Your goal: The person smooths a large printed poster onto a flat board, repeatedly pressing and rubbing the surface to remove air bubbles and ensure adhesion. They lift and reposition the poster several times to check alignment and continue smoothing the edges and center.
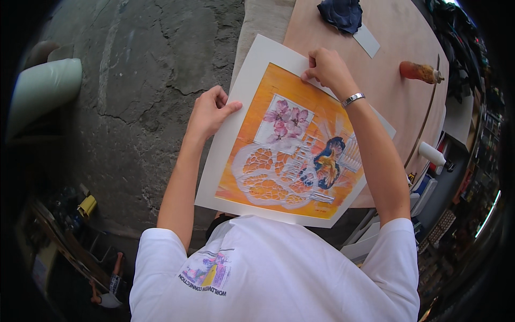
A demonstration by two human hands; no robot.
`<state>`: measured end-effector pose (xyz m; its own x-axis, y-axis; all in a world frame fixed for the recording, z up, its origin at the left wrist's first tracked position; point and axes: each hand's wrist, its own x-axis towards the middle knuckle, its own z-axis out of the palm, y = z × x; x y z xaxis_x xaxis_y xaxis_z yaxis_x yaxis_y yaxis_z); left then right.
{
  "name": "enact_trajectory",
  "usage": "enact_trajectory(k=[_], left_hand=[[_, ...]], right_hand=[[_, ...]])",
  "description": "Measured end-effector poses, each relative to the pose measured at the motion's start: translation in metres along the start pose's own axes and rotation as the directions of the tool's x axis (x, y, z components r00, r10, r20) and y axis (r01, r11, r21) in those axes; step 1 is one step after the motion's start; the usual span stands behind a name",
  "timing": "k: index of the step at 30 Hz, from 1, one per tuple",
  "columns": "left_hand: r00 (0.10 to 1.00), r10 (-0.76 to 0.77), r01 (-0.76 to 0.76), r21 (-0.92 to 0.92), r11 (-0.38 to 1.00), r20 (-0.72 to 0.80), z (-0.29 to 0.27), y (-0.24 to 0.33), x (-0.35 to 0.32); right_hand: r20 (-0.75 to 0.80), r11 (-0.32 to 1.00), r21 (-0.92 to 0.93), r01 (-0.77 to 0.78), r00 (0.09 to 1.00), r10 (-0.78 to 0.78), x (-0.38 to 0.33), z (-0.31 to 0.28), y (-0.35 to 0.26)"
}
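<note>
An orange painting (pixel 252 129) with pink flowers, a white lace-like pattern and a blue-and-gold butterfly sits inside a wide white mat board (pixel 279 48). It tilts in front of my body, its lower edge near my white shirt. My left hand (pixel 208 114) is closed on the mat's left edge, thumb on the front face and the other fingers partly hidden. At the upper border, my right hand (pixel 328 68) has its fingers curled in. Its thumb and fingertips press together at the mat's inner edge; anything pinched there is too small to make out. A metal watch band circles that wrist.
Behind the painting, a wooden table (pixel 397 102) carries a dark blue cloth (pixel 341 15), a white card (pixel 367 41) and an orange-brown bottle (pixel 420 72). A white bottle (pixel 432 154) lies by its right edge. At left are cracked grey concrete and a pale roll (pixel 48 94).
</note>
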<state>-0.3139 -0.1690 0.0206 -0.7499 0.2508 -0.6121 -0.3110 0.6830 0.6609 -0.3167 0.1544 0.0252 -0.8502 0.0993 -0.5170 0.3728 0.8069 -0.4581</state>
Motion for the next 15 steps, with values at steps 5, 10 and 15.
enact_trajectory(k=[5, 10, 15], left_hand=[[1.000, 0.003, -0.003, 0.001, 1.000, 0.000, -0.001, -0.001, 0.001], [1.000, -0.013, 0.013, 0.021, 1.000, 0.003, -0.002, 0.006, -0.001], [1.000, -0.021, 0.021, 0.038, 0.999, -0.004, -0.003, 0.010, -0.003]], right_hand=[[-0.012, 0.999, 0.011, 0.036, 0.999, -0.036, 0.012, 0.004, -0.015], [0.020, 0.996, 0.076, 0.041, 0.999, -0.043, 0.020, 0.003, -0.032], [0.018, 0.992, 0.085, 0.093, 0.995, -0.095, 0.029, 0.002, -0.047]])
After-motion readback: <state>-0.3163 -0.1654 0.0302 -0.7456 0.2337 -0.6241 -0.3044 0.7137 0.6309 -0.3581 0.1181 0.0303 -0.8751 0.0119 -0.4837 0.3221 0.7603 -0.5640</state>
